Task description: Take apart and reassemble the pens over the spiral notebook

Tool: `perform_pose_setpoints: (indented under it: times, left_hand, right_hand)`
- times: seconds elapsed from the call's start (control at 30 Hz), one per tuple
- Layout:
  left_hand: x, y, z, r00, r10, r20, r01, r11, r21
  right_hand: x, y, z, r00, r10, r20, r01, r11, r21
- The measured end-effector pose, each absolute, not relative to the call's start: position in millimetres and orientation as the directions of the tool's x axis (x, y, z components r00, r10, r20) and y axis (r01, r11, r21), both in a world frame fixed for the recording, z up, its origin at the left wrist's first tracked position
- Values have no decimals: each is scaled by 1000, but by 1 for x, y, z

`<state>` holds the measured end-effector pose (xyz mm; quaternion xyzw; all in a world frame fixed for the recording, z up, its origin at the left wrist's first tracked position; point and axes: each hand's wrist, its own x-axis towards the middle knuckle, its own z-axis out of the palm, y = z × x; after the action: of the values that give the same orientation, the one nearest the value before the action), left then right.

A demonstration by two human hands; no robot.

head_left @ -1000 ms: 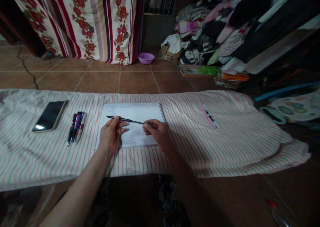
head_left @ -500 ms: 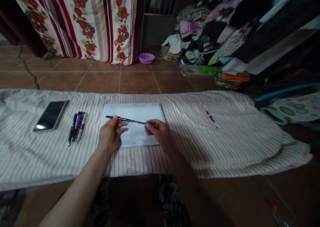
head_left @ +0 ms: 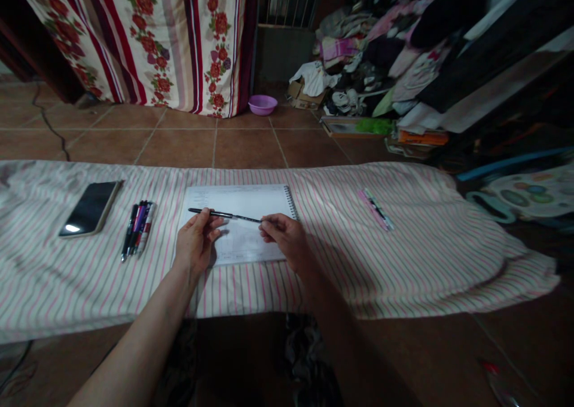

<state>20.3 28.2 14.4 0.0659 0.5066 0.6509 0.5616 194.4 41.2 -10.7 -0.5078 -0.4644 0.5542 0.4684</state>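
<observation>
My left hand (head_left: 197,236) pinches a black pen (head_left: 220,214) by its barrel, above an open spiral notebook (head_left: 244,195). From the barrel's right end runs a thinner dark rod (head_left: 246,219), which looks like an ink refill. The fingertips of my right hand (head_left: 283,232) are closed on the rod's far end and hide its tip. Barrel and rod lie nearly in one line, tilted slightly down to the right. Handwriting or print on the white page is too faint to read.
On the striped cloth (head_left: 417,263), several pens (head_left: 138,230) and a phone (head_left: 89,208) lie to the left. Pink and white pens (head_left: 376,210) lie to the right. A purple basin (head_left: 263,104) and a heap of clothes (head_left: 359,54) are on the floor beyond.
</observation>
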Motion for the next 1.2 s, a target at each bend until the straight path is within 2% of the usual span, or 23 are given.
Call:
perform_pose_setpoints:
  times: [1.2]
  left_hand:
    - [9,30,11,-367,810,-458,-645,134,752]
  right_hand:
    - [197,41,-8,-10,989,-151,-71,-151,-986]
